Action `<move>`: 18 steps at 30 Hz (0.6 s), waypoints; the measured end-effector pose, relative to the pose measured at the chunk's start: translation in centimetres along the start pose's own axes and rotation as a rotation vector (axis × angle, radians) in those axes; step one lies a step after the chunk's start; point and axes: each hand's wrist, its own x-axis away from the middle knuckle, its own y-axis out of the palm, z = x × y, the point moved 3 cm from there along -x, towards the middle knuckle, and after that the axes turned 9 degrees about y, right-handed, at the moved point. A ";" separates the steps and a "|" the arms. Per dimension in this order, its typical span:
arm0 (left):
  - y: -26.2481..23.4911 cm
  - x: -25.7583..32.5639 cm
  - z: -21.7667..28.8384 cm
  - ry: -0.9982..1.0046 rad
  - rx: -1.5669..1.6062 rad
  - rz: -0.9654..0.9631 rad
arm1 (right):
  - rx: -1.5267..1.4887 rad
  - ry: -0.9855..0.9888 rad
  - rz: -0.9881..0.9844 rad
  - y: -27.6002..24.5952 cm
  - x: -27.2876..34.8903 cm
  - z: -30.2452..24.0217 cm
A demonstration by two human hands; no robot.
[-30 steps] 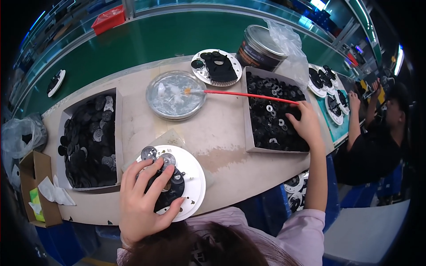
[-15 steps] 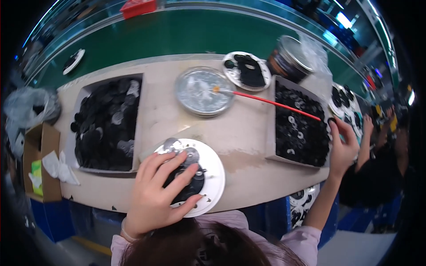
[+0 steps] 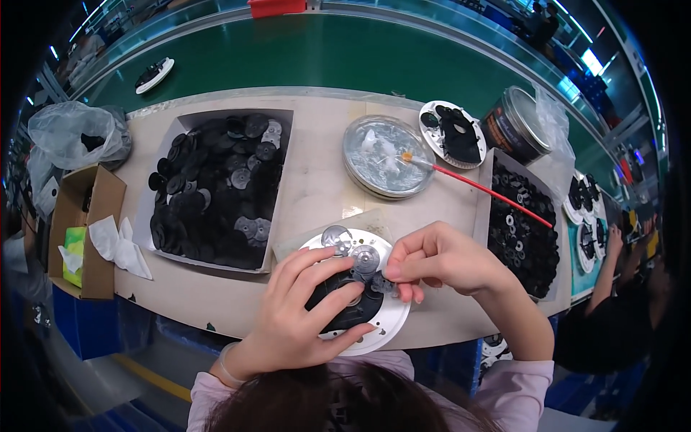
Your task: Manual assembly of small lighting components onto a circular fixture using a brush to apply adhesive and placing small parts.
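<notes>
1. At the middle of the counter's (image 3: 317, 144) near edge lies a white disc (image 3: 394, 322) carrying a black part (image 3: 366, 309) and 2 grey gears (image 3: 366, 259).
2. The left hand (image 3: 294, 308) rests over them, fingers spread.
3. The right hand (image 3: 453, 263) has fingertips pinched at a small dark gear (image 3: 381, 284); I cannot tell whether it grips it.
4. Beyond, open boxes stand toward the counter's 2 ends: black discs (image 3: 216, 209) left, small gears (image 3: 520, 223) right.
5. Near the far edge, a red-handled brush (image 3: 491, 194) leans on a round dish (image 3: 383, 190).
</notes>
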 end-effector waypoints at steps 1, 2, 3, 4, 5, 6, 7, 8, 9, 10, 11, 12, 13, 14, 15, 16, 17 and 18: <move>0.1 0.0 -0.1 -0.002 0.006 -0.001 | -0.022 0.027 -0.016 -0.1 -0.2 0.2; 0.1 0.0 -0.1 0.006 0.007 0.008 | -0.045 0.053 -0.032 -0.2 -0.3 0.5; 0.1 0.0 -0.1 0.013 0.009 0.017 | -0.048 0.058 -0.030 -0.3 -0.4 0.6; 0.2 0.0 -0.2 0.016 0.015 0.015 | -0.080 0.072 -0.035 -0.3 -0.4 0.8; 0.2 0.0 -0.1 0.024 0.016 0.025 | -0.113 0.084 -0.038 -0.3 -0.3 0.9; 0.2 0.0 -0.1 0.033 0.017 0.034 | -0.119 0.085 -0.032 -0.3 -0.3 1.1; 0.3 -0.1 -0.1 0.041 0.025 0.029 | -0.106 0.070 -0.026 -0.3 -0.4 1.2; 0.3 0.0 -0.1 0.034 0.017 0.027 | -0.094 0.056 -0.019 -0.3 -0.5 1.3; 0.2 0.0 -0.1 0.028 0.009 0.024 | -0.103 0.053 -0.008 -0.3 -0.6 1.2; 0.3 -0.1 0.0 0.042 0.027 0.019 | -0.096 0.062 -0.022 -0.3 -0.7 1.2; 0.2 -0.2 0.0 0.030 0.008 0.011 | -0.089 0.072 -0.036 -0.3 -0.8 1.2; 0.2 -0.2 -0.1 0.018 -0.012 0.002 | -0.102 0.073 -0.017 -0.4 -0.9 1.2; 0.2 -0.1 -0.1 0.013 -0.014 0.011 | -0.093 0.078 -0.035 -0.4 -1.0 1.3; 0.2 -0.1 0.0 0.020 -0.006 0.009 | -0.083 0.082 -0.054 -0.3 -1.1 1.3; 0.3 -0.1 0.1 0.019 -0.017 0.011 | -0.085 0.087 -0.051 -0.3 -1.1 1.4; 0.2 0.0 0.1 0.013 -0.035 0.012 | -0.086 0.086 -0.052 -0.4 -1.1 1.4; 0.2 0.0 0.1 0.014 -0.033 0.012 | -0.074 0.096 -0.046 -0.4 -1.1 1.3; 0.1 0.0 0.1 0.012 -0.036 0.011 | -0.060 0.105 -0.042 -0.4 -1.2 1.3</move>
